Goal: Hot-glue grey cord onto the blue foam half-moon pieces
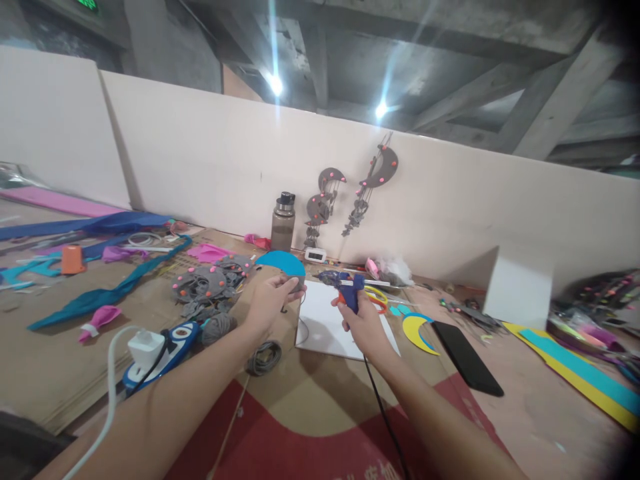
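My left hand (273, 300) pinches the edge of a blue felt crescent (283, 262), with a grey cord hanging below it. In my right hand (363, 320) is a blue hot glue gun (351, 291), its nozzle pointing left toward the crescent but apart from it. The gun's black cable runs down toward me. Beneath both hands lies a white board (327, 333). A yellow crescent (420, 333) backed with blue sits right of the board, beside orange-handled scissors (379, 305). A coil of grey cord (264, 358) rests at the board's left.
A bottle (283, 223) and a small white clock (315, 255) stand by the wall, where grey crescent ornaments (380, 167) hang. Left are a power strip (163, 353), grey pieces with pink dots (200, 283) and blue fabric. A black phone (467, 358) lies right.
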A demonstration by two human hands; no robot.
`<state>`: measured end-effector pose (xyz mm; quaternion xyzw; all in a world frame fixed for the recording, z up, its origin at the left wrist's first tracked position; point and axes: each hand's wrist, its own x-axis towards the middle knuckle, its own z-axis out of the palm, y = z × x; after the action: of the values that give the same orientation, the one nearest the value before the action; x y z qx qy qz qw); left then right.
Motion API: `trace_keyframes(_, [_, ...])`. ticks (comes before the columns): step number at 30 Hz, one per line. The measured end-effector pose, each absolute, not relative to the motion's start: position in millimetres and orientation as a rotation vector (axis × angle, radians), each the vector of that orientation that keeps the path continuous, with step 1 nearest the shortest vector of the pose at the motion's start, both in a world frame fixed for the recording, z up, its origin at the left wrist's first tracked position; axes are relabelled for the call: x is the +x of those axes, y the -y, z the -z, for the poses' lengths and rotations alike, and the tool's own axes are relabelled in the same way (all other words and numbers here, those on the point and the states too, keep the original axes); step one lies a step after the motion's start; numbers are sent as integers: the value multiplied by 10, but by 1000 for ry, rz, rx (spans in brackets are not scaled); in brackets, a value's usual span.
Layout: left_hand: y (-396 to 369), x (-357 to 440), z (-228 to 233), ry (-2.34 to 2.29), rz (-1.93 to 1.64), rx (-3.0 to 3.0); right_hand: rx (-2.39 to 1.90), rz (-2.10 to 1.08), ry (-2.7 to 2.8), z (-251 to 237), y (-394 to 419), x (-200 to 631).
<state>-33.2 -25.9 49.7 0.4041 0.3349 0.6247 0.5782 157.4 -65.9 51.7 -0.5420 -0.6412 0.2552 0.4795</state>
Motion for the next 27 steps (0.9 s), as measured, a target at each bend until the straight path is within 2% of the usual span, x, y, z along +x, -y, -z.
trace_keyframes(6, [247,-319,-451,-769,-1404,984,-1407,-1054,1277,-374,450,1778])
trace_keyframes(15, [250,-320,-451,-768,-1397,999,-1446,-1046,1320,-251,328,1946])
trace_keyframes(21, [239,-322,-427,-745,-1408,1012,-1601,-823,1435,-211,324,1956])
trace_keyframes(27, [225,-323,-392,-749,-1407,1027,-1679,-269,1527,-340,460,1912])
